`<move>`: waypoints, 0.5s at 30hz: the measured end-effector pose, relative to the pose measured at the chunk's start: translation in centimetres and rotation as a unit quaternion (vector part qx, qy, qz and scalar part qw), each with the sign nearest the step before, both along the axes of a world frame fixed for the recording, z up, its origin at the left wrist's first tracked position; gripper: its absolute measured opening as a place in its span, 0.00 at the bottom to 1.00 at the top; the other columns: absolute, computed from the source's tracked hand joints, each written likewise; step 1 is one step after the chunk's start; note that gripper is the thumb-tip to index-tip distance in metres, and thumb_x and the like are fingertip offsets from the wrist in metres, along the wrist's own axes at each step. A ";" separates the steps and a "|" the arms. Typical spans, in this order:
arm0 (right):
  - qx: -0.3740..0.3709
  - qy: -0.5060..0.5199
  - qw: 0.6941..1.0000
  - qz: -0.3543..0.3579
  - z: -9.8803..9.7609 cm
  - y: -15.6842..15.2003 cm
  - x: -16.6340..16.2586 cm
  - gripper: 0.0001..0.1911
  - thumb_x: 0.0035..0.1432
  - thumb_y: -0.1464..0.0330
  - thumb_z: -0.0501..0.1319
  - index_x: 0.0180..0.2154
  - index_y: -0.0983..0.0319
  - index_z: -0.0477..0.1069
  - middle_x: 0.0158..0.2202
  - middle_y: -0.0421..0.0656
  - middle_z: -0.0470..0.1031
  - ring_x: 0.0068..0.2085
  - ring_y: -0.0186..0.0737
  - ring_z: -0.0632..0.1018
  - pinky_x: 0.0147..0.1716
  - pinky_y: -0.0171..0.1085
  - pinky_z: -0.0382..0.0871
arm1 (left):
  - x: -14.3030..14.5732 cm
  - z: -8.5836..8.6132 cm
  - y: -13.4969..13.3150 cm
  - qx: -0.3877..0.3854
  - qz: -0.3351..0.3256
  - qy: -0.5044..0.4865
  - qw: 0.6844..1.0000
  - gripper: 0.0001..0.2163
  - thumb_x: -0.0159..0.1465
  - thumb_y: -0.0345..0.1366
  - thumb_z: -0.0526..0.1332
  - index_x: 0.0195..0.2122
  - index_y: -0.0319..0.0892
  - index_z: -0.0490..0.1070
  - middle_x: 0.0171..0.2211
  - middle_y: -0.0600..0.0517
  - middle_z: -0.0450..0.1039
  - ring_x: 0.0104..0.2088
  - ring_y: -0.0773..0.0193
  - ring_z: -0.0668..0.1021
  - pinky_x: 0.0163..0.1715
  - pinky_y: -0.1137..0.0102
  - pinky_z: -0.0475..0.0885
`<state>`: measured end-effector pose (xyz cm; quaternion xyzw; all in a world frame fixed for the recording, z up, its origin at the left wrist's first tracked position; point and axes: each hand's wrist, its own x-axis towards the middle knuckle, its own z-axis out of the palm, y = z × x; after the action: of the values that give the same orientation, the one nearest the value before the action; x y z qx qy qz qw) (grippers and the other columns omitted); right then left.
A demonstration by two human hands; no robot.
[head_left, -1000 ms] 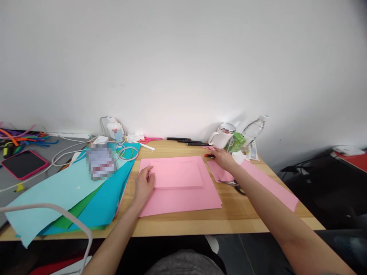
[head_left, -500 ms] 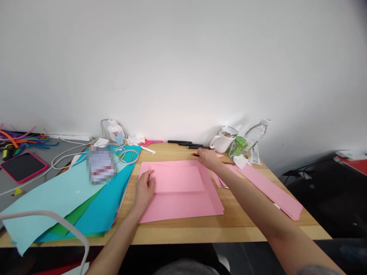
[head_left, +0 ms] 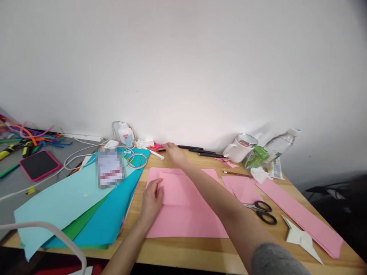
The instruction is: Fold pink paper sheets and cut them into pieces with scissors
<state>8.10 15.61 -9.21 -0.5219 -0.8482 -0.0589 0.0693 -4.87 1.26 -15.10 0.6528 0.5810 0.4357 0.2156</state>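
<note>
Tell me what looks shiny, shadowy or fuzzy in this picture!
In the head view, the white mug has a shiny silvery top; soft shadows fall on the wall behind it and the clear bottle; blocky squares hide a patch over the blue papers; the pink paper under the left hand shows no glare.

Marker [head_left: 162,150] mostly hidden by right hand [head_left: 174,154]; pixelated rectangle [head_left: 110,168] unreadable.

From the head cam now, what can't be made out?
Head view, all:
Right hand: its back hides whether fingers grip the black pen.
Large pink sheet: right side partly behind the right forearm.
Flat item: masked by pixelation.
White bottle: print too small.
Foreground cable: cut by left edge.
</note>
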 end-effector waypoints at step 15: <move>-0.049 0.013 0.953 -0.300 -3.1 -2.0 14.8 0.17 0.61 0.66 0.58 0.50 0.66 0.66 0.49 0.49 0.69 0.45 0.44 0.75 0.42 0.46 0.71 | 0.2 -0.7 -0.1 0.024 0.004 0.006 1.000 0.12 0.58 0.33 0.54 0.41 0.40 0.71 0.43 0.43 0.70 0.45 0.55 0.74 0.45 0.59 0.70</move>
<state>22.93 13.62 -12.34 -0.7556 -0.6534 -0.0287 0.0343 -4.69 1.14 -15.77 0.6582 0.5737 0.4468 0.1948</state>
